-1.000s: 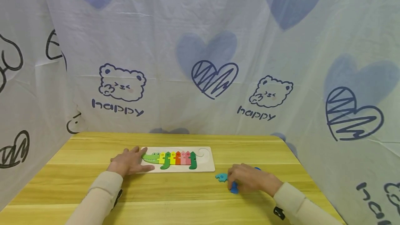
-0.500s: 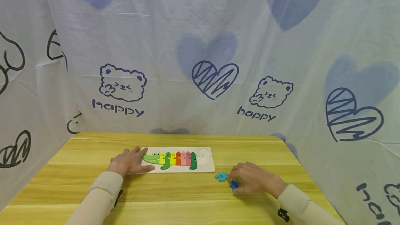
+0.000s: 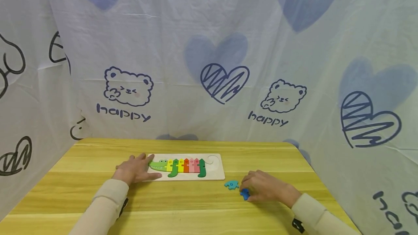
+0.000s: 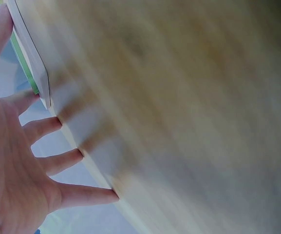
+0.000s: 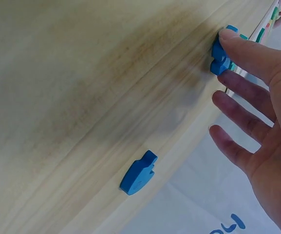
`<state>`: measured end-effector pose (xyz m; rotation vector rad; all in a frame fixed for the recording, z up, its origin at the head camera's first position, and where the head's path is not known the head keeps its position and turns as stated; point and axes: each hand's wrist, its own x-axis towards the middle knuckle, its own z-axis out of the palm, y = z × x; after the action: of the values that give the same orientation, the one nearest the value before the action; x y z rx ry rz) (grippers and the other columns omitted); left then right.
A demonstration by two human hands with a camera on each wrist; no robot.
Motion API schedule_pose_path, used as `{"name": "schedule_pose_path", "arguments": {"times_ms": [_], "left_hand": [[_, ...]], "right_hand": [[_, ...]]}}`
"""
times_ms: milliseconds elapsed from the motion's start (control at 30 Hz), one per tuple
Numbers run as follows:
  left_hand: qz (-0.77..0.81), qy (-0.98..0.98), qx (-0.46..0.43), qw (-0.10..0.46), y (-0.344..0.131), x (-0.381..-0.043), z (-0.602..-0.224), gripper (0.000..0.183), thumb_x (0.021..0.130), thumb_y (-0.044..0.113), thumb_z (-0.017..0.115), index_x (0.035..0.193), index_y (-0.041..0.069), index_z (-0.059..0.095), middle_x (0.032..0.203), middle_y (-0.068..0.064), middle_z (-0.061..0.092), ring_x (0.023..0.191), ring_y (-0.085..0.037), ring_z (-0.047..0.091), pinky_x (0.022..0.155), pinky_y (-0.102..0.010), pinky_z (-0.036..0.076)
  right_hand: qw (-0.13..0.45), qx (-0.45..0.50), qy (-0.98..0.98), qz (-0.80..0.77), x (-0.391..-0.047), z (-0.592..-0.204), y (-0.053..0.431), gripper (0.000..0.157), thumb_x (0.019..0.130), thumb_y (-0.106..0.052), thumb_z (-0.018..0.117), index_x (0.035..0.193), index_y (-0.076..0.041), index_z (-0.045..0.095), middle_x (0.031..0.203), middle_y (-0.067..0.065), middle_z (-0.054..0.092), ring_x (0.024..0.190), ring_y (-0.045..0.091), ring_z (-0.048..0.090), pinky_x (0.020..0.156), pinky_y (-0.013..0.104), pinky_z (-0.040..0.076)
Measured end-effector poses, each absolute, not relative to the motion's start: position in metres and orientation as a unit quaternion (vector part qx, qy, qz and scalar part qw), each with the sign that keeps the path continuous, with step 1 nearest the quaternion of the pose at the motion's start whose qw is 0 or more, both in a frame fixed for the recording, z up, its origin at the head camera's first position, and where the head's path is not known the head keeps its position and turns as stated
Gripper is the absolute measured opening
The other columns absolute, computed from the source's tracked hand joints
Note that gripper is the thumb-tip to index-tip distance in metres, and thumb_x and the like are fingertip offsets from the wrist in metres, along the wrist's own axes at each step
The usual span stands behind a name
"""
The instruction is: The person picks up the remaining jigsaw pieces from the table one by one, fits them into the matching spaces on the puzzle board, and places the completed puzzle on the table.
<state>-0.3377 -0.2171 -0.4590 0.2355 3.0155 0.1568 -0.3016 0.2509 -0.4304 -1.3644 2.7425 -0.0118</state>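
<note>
My left hand [image 3: 134,169] rests at the left end of a pale wooden puzzle board [image 3: 213,171], fingers spread, with forefinger and thumb on its edges. On the board lies a crocodile puzzle [image 3: 183,166] of green, yellow, red and pink pieces; an outlined recess shows at the tail end. Right of the board, my right hand [image 3: 264,188] pinches a dark blue puzzle piece [image 3: 245,194] at the tabletop. In the right wrist view the thumb [image 5: 242,48] lies against this piece; the forefinger is mostly hidden. A teal puzzle piece [image 3: 232,184] lies just beyond it.
A second blue piece [image 5: 138,173] lies on the wooden table [image 3: 183,209], seen in the right wrist view and hidden behind the right hand from the head. A white printed cloth [image 3: 173,53] hangs behind the table and at both sides.
My right hand has shifted slightly to the right. The dark blue piece has turned between its fingers and stands farther from the teal piece. The left hand and board have stayed still.
</note>
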Motion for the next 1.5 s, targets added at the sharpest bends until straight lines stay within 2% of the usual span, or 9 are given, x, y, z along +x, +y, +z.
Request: {"name": "schedule_pose_path", "arguments": {"times_ms": [233,700,1067,1300,1500], "left_hand": [[0.05,0.994,0.08,0.056,-0.217,-0.339,-0.46,0.104,0.07,0.088,0.044,0.148,0.021,0.035,0.151,-0.018,0.034,0.128,-0.057,0.035,0.072,-0.085,0.034],[0.05,0.994,0.078,0.059,-0.218,-0.339,-0.459,0.104,0.069,0.088,0.043,0.148,0.022,0.034,0.151,-0.019,0.034,0.128,-0.057,0.035,0.072,-0.085,0.032],[0.052,0.994,0.077,0.055,-0.216,-0.336,-0.458,0.102,0.07,0.087,0.046,0.148,0.021,0.035,0.151,-0.019,0.035,0.129,-0.058,0.034,0.072,-0.085,0.033],[0.054,0.994,0.072,0.063,-0.216,-0.335,-0.458,0.103,0.069,0.087,0.045,0.148,0.022,0.034,0.152,-0.019,0.034,0.13,-0.057,0.034,0.073,-0.085,0.033],[0.053,0.994,0.075,0.058,-0.217,-0.335,-0.458,0.102,0.07,0.087,0.046,0.148,0.021,0.035,0.151,-0.019,0.035,0.128,-0.057,0.035,0.072,-0.085,0.033]], "right_hand": [[0.041,-0.453,0.891,-0.011,-0.3,-0.43,0.25,0.03,0.081,-0.03,0.075,0.11,-0.028,0.07,0.114,-0.01,0.068,0.096,0.006,0.055,0.077,0.027,0.048],[0.002,-0.484,0.875,0.018,-0.3,-0.433,0.252,0.034,0.081,-0.021,0.075,0.113,-0.029,0.069,0.111,-0.012,0.066,0.097,0.008,0.053,0.076,0.027,0.044],[-0.067,-0.496,0.865,0.039,-0.313,-0.423,0.242,0.036,0.074,-0.021,0.08,0.109,-0.024,0.072,0.106,-0.009,0.066,0.095,0.011,0.054,0.076,0.026,0.043],[-0.071,-0.481,0.873,0.033,-0.322,-0.413,0.221,0.036,0.077,-0.017,0.078,0.113,-0.021,0.071,0.109,-0.007,0.066,0.1,0.013,0.054,0.084,0.033,0.046],[-0.072,-0.475,0.877,0.03,-0.333,-0.408,0.199,0.032,0.081,-0.021,0.075,0.112,-0.022,0.071,0.11,-0.006,0.066,0.102,0.014,0.055,0.087,0.033,0.045]]}}
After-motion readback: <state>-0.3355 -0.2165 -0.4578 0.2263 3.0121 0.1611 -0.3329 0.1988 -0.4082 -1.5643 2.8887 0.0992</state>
